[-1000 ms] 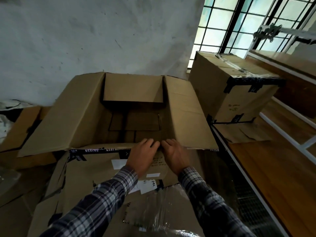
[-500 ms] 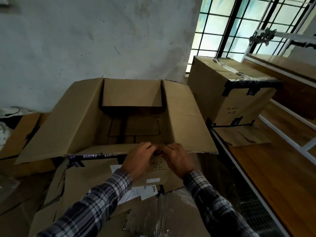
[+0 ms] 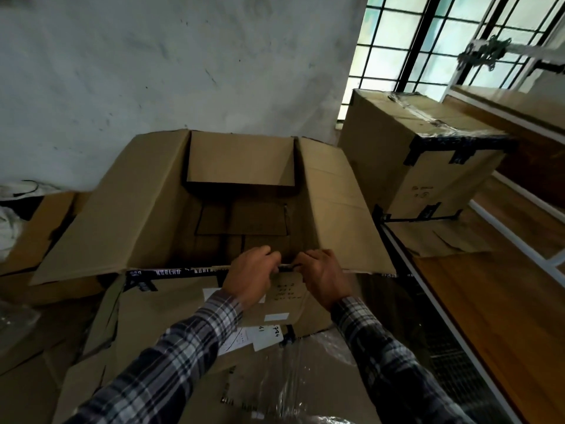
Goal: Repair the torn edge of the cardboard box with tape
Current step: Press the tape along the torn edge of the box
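A large open cardboard box (image 3: 146,215) stands in front of me with its flaps spread left, right and back. Its near rim (image 3: 183,272) carries a strip of dark printed tape. My left hand (image 3: 252,278) and my right hand (image 3: 325,278) are side by side on the middle of that near rim, fingers curled over the edge and gripping it, a small gap between them. The near flap hangs down below my hands, with white labels and handwriting on it. No tape roll shows. Whether any tape is between my fingers is hidden.
A sealed cardboard box (image 3: 428,154) with black corner tape stands at the right on a wooden shelf (image 3: 501,316) with white rails. Flattened cardboard (image 3: 36,240) lies at the left. Clear plastic wrap (image 3: 290,377) covers cardboard near me. A wall and barred window are behind.
My hands went from lying flat on the near rim to curling over it and pinching it, and moved slightly apart. The view tilted a little.
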`<move>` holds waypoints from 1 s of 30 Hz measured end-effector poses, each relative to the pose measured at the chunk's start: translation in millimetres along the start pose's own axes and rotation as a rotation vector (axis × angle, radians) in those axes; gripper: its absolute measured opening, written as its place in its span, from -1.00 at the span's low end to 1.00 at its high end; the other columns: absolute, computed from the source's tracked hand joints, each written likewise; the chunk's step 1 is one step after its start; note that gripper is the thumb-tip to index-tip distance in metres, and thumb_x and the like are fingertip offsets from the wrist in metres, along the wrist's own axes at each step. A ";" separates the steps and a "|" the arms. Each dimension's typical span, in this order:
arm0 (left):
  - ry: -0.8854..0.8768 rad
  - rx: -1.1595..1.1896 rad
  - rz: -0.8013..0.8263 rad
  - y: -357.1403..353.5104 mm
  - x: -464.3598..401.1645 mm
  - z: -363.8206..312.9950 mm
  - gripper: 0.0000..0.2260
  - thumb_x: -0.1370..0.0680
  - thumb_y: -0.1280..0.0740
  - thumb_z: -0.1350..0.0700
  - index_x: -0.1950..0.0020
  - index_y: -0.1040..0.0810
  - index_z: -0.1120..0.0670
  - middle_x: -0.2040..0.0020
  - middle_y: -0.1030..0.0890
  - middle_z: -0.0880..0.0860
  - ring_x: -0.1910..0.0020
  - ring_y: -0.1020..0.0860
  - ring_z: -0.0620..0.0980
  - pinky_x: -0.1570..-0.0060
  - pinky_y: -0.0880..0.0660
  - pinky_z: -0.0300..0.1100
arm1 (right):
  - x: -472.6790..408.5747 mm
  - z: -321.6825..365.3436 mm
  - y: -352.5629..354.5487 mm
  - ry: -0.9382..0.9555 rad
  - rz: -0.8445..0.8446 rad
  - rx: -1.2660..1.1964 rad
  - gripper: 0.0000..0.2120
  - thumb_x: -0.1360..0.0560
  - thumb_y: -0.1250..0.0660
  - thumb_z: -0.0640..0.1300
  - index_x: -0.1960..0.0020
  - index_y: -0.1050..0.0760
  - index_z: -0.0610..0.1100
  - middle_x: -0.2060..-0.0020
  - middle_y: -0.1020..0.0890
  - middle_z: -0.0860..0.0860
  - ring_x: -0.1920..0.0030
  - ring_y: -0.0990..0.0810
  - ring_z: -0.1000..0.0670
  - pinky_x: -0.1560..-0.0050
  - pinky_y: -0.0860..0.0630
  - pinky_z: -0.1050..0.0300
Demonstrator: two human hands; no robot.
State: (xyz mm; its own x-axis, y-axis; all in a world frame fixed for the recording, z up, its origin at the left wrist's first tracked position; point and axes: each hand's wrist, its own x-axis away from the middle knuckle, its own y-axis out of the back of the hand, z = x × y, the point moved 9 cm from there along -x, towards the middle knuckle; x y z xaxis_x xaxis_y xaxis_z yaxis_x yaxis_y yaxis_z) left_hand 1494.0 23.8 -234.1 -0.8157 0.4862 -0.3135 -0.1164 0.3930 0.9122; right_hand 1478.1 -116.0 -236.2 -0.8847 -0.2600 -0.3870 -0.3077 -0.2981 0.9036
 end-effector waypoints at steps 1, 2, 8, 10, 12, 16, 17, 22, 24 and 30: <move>-0.023 0.014 -0.002 1.2 0.9 3.9 -0.93 -0.65 -0.36 0.12 -0.05 -0.60 -0.05 0.07 -0.48 -0.11 0.14 -0.41 -0.15 0.20 -0.30 -0.25 | -0.2 -1.1 1.0 -0.003 0.031 0.009 -0.90 -0.61 -0.37 -0.14 -0.09 -0.64 -0.02 0.10 -0.69 0.03 0.10 -0.64 -0.07 -0.07 -0.26 0.06; -0.042 0.033 -0.004 1.9 3.1 8.5 -0.92 -0.64 -0.37 0.11 -0.08 -0.63 -0.05 0.05 -0.51 -0.12 0.12 -0.43 -0.16 0.18 -0.35 -0.26 | 0.9 -0.7 1.9 0.004 0.060 0.030 -0.88 -0.63 -0.36 -0.10 -0.12 -0.64 0.01 0.09 -0.70 0.05 0.08 -0.64 -0.04 -0.09 -0.21 0.08; -0.046 0.077 -0.034 14.6 22.6 25.6 -0.81 -0.60 -0.44 0.13 -0.20 -0.65 -0.01 -0.05 -0.60 -0.10 0.06 -0.49 -0.19 0.10 -0.44 -0.35 | 7.1 -3.9 8.3 0.065 0.066 0.174 -0.90 -0.59 -0.42 -0.07 -0.06 -0.70 0.03 -0.48 -0.54 -0.05 -0.53 -0.41 -0.20 -0.46 -0.31 -0.19; -0.019 0.072 -0.035 14.2 24.0 25.6 -0.82 -0.57 -0.47 0.18 -0.15 -0.68 0.00 0.01 -0.62 -0.09 0.10 -0.47 -0.20 0.16 -0.31 -0.42 | 5.5 -1.3 12.6 0.100 0.040 0.187 -0.95 -0.55 -0.48 -0.09 0.02 -0.72 0.03 -0.49 -0.54 -0.04 -0.59 -0.34 -0.22 -0.42 -0.39 -0.22; 0.008 0.068 -0.027 9.2 21.0 26.4 -0.83 -0.57 -0.46 0.19 -0.12 -0.68 -0.02 0.04 -0.61 -0.10 0.14 -0.46 -0.21 0.18 -0.31 -0.42 | 4.5 -0.8 12.2 0.104 0.036 0.157 -0.90 -0.47 -0.55 -0.18 0.07 -0.72 0.01 -0.22 -0.73 -0.02 -0.49 -0.49 -0.19 -0.28 -0.48 -0.13; 0.045 0.062 -0.007 2.2 11.3 28.5 -0.85 -0.58 -0.47 0.16 -0.11 -0.68 -0.06 0.05 -0.61 -0.15 0.14 -0.52 -0.21 0.15 -0.55 -0.27 | 2.3 -13.6 9.2 0.047 0.078 0.133 -0.88 -0.48 -0.56 -0.16 0.07 -0.73 0.06 -0.11 -0.77 0.05 -0.40 -0.57 -0.12 -0.17 -0.29 0.01; 0.034 0.065 -0.013 4.4 11.6 27.9 -0.85 -0.59 -0.47 0.14 -0.13 -0.69 -0.05 0.04 -0.63 -0.15 0.12 -0.54 -0.21 0.12 -0.58 -0.25 | 2.8 -17.3 9.3 0.042 0.093 0.139 -0.88 -0.48 -0.56 -0.14 0.06 -0.72 0.07 -0.13 -0.76 0.05 -0.42 -0.55 -0.12 -0.18 -0.33 0.00; -0.012 0.072 0.063 18.1 16.5 21.8 -0.73 -0.63 -0.37 -0.10 -0.30 -0.65 -0.09 -0.05 -0.66 -0.13 0.03 -0.57 -0.18 -0.01 -0.59 -0.15 | 17.4 -22.9 14.5 0.018 0.087 0.144 -0.67 -0.57 -0.43 0.05 -0.31 -0.66 0.02 -0.44 -0.59 -0.01 -0.58 -0.37 -0.20 -0.34 -0.45 -0.22; -0.032 0.030 0.053 16.3 13.2 16.3 -0.58 -0.64 -0.31 -0.17 -0.48 -0.52 -0.08 -0.25 -0.65 -0.09 -0.10 -0.60 -0.12 -0.10 -0.60 -0.12 | 17.9 -21.8 17.8 -0.008 0.072 0.154 -0.56 -0.56 -0.43 -0.02 -0.43 -0.58 -0.05 -0.54 -0.48 -0.06 -0.62 -0.29 -0.20 -0.45 -0.42 -0.28; -0.098 -0.250 0.006 -27.0 22.7 -38.0 -0.38 -0.65 -0.11 -0.02 -0.67 -0.16 0.20 -0.66 -0.20 0.19 -0.62 -0.27 0.12 -0.59 -0.20 0.17 | 41.4 27.7 -20.1 -0.014 0.008 0.224 -0.36 -0.56 -0.08 -0.20 -0.65 -0.25 -0.28 -0.66 -0.21 -0.21 -0.69 -0.09 -0.21 -0.59 -0.16 -0.24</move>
State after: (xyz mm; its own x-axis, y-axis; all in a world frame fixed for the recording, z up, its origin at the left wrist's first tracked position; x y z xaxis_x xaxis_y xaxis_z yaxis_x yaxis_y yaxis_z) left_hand 1457.1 -5.5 -255.8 -0.7594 0.5662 -0.3205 -0.2578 0.1904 0.9473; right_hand 1438.0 -95.3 -265.3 -0.8917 -0.2481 -0.3785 -0.3693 -0.0847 0.9255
